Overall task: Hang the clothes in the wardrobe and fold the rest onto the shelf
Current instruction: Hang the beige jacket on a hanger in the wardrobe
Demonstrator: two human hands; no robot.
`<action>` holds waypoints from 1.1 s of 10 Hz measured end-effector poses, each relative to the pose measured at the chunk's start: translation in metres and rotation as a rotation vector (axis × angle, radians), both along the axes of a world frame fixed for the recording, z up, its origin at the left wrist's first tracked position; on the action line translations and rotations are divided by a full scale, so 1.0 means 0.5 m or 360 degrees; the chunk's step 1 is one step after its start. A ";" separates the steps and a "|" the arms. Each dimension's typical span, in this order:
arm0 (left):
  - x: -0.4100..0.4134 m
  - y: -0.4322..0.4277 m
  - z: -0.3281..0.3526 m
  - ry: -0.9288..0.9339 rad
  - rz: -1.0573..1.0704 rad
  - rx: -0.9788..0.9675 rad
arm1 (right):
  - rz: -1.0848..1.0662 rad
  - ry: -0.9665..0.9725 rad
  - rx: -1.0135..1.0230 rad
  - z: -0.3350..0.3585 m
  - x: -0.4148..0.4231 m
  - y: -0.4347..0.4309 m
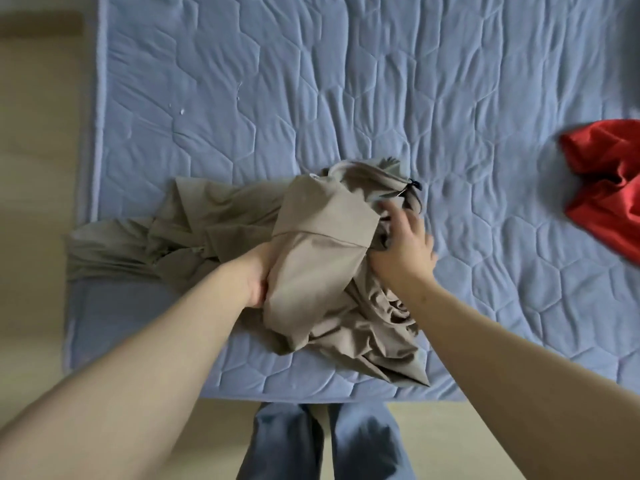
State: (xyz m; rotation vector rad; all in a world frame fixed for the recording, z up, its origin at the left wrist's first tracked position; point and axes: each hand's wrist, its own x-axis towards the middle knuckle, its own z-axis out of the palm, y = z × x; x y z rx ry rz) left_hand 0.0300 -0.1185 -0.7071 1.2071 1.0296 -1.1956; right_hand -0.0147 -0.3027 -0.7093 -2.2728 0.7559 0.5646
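Beige garment (322,244) is gripped by the left hand (258,275), touched by the spread right hand (407,247); nothing seems folded yet, red garment (602,181) untouched

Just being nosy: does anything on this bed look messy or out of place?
The beige garment lies crumpled, one end drooping over the mattress edge on the left. White specks dot the mattress too.

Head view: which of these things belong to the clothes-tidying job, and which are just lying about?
In the job: beige garment, held by the left hand, touched by the right hand; red garment, waiting at the right.
Just there: blue quilted bed cover; pale floor.
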 end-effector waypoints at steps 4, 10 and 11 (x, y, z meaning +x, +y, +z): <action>-0.082 0.086 0.108 -0.0812 -0.0106 0.0245 | 0.0443 0.0081 0.0537 0.147 -0.027 0.133; 0.023 0.107 0.799 -0.1707 0.0285 0.0103 | 0.0531 -0.0739 0.0610 0.739 0.070 0.198; 0.032 0.116 0.952 -0.1845 0.0320 0.0043 | 0.0731 -0.0851 0.0505 0.866 0.081 0.208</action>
